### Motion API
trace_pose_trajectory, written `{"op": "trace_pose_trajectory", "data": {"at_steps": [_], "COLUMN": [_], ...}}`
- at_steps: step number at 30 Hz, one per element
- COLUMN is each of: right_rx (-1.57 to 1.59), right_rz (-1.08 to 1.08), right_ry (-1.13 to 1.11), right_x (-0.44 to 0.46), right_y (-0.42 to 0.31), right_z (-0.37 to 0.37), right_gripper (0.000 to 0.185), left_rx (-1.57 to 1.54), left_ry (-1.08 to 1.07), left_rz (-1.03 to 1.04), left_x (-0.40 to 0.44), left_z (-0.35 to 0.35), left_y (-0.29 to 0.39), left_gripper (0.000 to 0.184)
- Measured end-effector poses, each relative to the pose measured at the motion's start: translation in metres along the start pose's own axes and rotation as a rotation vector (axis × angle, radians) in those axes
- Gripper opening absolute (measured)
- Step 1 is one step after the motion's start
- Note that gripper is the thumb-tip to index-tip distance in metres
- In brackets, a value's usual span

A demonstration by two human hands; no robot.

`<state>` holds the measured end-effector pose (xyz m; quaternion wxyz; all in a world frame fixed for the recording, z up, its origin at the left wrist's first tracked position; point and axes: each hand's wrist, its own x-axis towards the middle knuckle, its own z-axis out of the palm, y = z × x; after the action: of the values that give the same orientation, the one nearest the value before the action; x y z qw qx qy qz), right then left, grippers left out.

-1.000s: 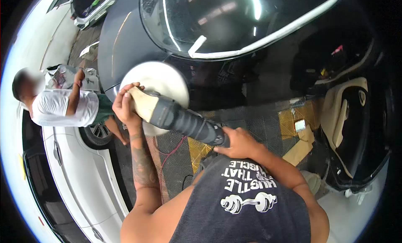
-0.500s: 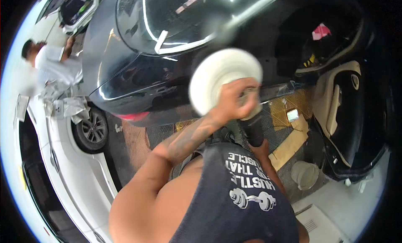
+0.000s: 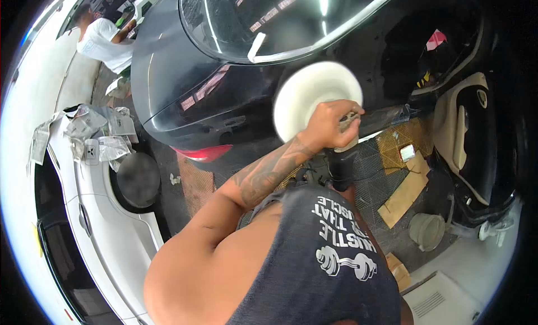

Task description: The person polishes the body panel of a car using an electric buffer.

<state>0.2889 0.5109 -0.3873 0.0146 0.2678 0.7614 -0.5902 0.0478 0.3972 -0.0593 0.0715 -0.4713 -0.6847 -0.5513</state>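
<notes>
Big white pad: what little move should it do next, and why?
Perhaps slide the white pad a little along the black car, not toward the white strip: the pad looks to be against the car, and that strip lies close by, edging the window.

One white pad (image 3: 296, 95), one black car (image 3: 252, 95), one red taillight (image 3: 212, 153), one bucket (image 3: 427, 233), one co-worker (image 3: 105, 43), one open door (image 3: 476, 148)

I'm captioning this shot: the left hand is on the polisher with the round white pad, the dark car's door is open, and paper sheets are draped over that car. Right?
No: the head view shows the paper sheets on the white car, not the dark car. The left hand is on the polisher with the round white pad, and the door is open.
</notes>
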Motion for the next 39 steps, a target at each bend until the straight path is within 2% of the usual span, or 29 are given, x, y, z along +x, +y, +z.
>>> {"op": "trace_pose_trajectory", "data": {"at_steps": [2, 5, 6, 7, 10, 12, 17, 19, 21, 23, 26, 28, 31, 32, 33, 34, 36, 37, 39], "right_rx": [-0.254, -0.098, -0.144, -0.141, -0.207, -0.208, -0.21, -0.236, -0.25, -0.255, -0.256, -0.239, -0.14, -0.09, -0.05, -0.025, 0.056, 0.055, 0.278], "right_rz": [0.066, 0.0, -0.259, -0.235, -0.077, -0.051, -0.016, 0.001, -0.095, -0.049, 0.022, 0.02, -0.042, -0.073, -0.084, -0.065, 0.009, 0.004, 0.184], "right_ry": [-0.111, -0.122, -0.059, -0.029, -0.165, -0.224, -0.322, -0.333, -0.32, -0.36, -0.427, -0.345, -0.106, -0.03, 0.013, -0.003, 0.0, -0.025, -0.182], "right_x": [0.004, -0.031, -0.024, -0.024, -0.054, -0.062, -0.065, -0.065, -0.066, -0.061, -0.059, -0.058, -0.06, -0.057, -0.057, -0.059, -0.064, -0.065, -0.062], "right_y": [0.0, -0.043, 0.003, 0.032, -0.033, -0.07, -0.083, -0.077, -0.066, -0.052, -0.038, -0.022, 0.003, 0.005, 0.0, -0.017, -0.079, -0.097, -0.123], "right_z": [0.04, 0.083, 0.122, 0.155, 0.17, 0.181, 0.203, 0.202, 0.194, 0.181, 0.153, 0.133, 0.101, 0.09, 0.079, 0.066, 0.036, 0.027, 0.013], "right_gripper": [0.078, 0.084, 0.087, 0.087, 0.084, 0.082, 0.063, 0.056, 0.047, 0.048, 0.049, 0.049, 0.049, 0.049, 0.049, 0.048, 0.046, 0.046, 0.043], "left_rx": [0.005, -0.026, -0.02, -0.021, 0.083, 0.109, 0.135, 0.19, 0.187, 0.209, 0.172, 0.129, 0.058, 0.082, 0.022, -0.03, -0.003, -0.01, 0.037], "left_ry": [-0.012, -0.023, -0.022, -0.026, -0.025, 0.002, 0.091, 0.126, 0.136, 0.09, 0.044, 0.021, -0.027, -0.059, -0.046, -0.072, -0.116, -0.087, -0.08], "left_rz": [-0.016, -0.008, -0.019, -0.029, -0.018, -0.023, -0.068, -0.13, -0.124, -0.187, -0.128, -0.104, -0.127, -0.068, -0.01, -0.099, -0.036, -0.042, -0.074], "left_x": [-0.02, -0.054, -0.066, -0.077, -0.111, -0.135, -0.185, -0.189, -0.184, -0.17, -0.144, -0.125, -0.094, -0.081, -0.068, -0.056, -0.03, -0.017, -0.006], "left_z": [-0.031, -0.075, -0.09, -0.103, -0.15, -0.181, -0.215, -0.21, -0.195, -0.177, -0.143, -0.115, -0.067, -0.049, -0.031, -0.014, 0.012, 0.022, 0.024], "left_y": [0.005, 0.006, 0.006, 0.005, 0.009, 0.017, 0.024, 0.028, 0.028, 0.033, 0.024, 0.022, 0.012, 0.002, -0.003, -0.005, -0.012, -0.011, -0.006], "left_gripper": [0.021, 0.021, 0.021, 0.022, 0.025, 0.026, 0.027, 0.026, 0.025, 0.024, 0.025, 0.023, 0.022, 0.023, 0.024, 0.027, 0.025, 0.025, 0.024]}}
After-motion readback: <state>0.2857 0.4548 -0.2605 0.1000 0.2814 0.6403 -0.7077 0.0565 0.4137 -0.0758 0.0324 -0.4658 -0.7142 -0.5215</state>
